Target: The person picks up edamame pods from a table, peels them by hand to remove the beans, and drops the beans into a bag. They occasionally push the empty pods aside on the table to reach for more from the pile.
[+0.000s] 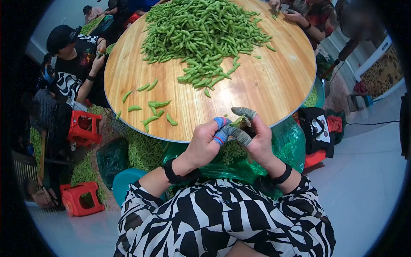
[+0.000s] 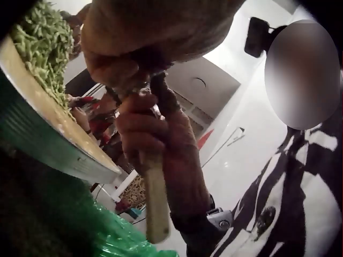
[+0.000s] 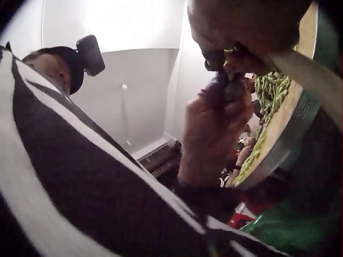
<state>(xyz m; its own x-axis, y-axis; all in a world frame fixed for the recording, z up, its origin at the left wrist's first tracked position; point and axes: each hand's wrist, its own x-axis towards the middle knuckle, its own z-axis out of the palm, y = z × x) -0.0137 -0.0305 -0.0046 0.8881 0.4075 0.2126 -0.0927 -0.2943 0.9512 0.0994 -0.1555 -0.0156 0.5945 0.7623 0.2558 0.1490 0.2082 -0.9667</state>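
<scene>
Both hands meet just over the near edge of the round wooden table (image 1: 282, 81). My left hand (image 1: 201, 143), with blue-and-grey wraps on thumb and forefinger, pinches a green soybean pod (image 1: 243, 121) at the fingertips. Grey wraps cover the fingertips of my right hand (image 1: 262, 139), which is right against the pod. Its lower fingers curl round a pale handle (image 2: 157, 203), seen in the left wrist view; the handle's working end is hidden in the hand. Several loose pods (image 1: 159, 104) lie to the left on the tabletop.
A big heap of soybean pods (image 1: 201, 32) covers the table's far part. Green plastic (image 1: 289, 141) hangs below the near edge. Red stools (image 1: 84, 127) stand at the left among pods on the floor. Other people (image 1: 70, 64) sit around the table.
</scene>
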